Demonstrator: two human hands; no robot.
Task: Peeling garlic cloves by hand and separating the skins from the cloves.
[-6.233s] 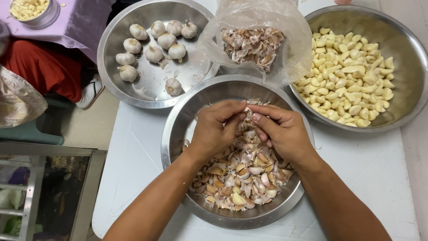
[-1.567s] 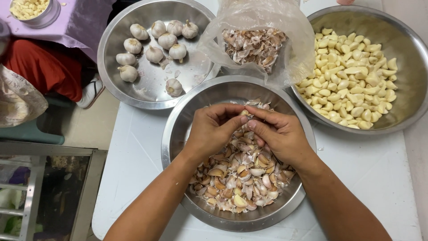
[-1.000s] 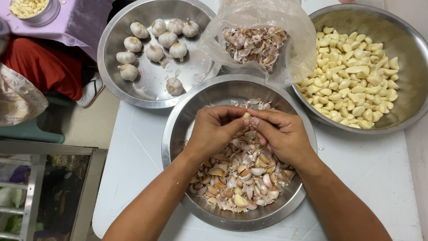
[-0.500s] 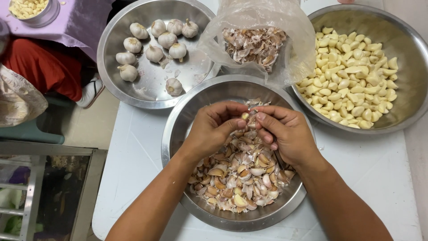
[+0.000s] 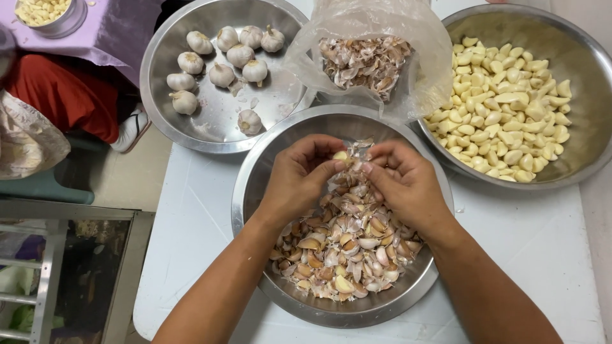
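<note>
My left hand (image 5: pixel 299 181) and right hand (image 5: pixel 405 185) pinch one clove (image 5: pixel 341 155) at my fingers, many peeled cloves (image 5: pixel 510 108) to their right, many unpeeled cloves (image 5: pixel 344 245) below.

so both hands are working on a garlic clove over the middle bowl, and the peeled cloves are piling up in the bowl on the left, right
Not quite. In the head view the peeled cloves fill the bowl on the right; the left bowl holds whole garlic bulbs. Both hands do work a clove over the middle bowl.

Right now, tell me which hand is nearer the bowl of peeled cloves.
Right. The right hand works over the middle bowl, close to the bowl of peeled cloves. The left hand is farther away, on the opposite side.
</note>
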